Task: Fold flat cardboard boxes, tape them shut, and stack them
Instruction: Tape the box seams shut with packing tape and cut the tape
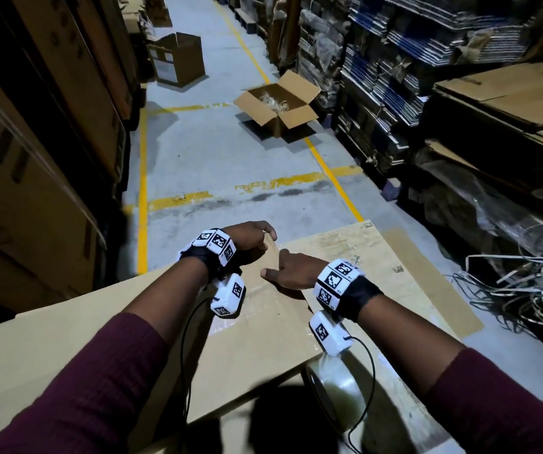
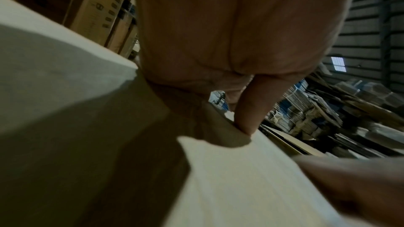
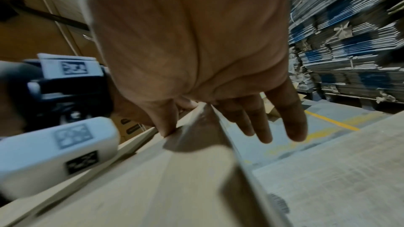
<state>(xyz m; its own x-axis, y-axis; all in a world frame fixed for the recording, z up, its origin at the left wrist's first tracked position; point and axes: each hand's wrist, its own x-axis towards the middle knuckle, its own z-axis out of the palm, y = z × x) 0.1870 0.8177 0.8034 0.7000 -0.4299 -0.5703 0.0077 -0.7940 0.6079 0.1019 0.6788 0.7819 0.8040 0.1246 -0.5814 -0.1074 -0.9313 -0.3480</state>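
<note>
The person stands in a warehouse aisle over a flattened cardboard box point(image 1: 253, 329) that lies across other cardboard in front of them, its far edge toward the open floor point(image 1: 230, 158). The left hand point(image 1: 247, 245) sits at that far edge with its fingers curled over the rim of the cardboard; from the left wrist view one fingertip point(image 2: 244, 123) presses down on the sheet's edge, so the hand is grasping the box. The right hand point(image 1: 291, 270) lies just beside it, nearly touching. Its thumb is down on the top face while the fingers point(image 3: 273, 120) reach out fairly straight past a raised edge of the cardboard; they look loose rather than clenched, resting on the box without closing round it.

A roll of clear tape point(image 1: 335, 391) stands on its edge near the person's right forearm, on the cardboard at the near side. A second flat sheet point(image 1: 404, 273) lies to the right, partly under the first.

Farther down the aisle an opened carton point(image 1: 278, 106) sits on the floor with its flaps spread, and another box point(image 1: 178, 60) stands beyond it. Stacks of flat cartons point(image 1: 394, 77) line the right side, with loose strapping point(image 1: 525, 290) heaped near them.
</note>
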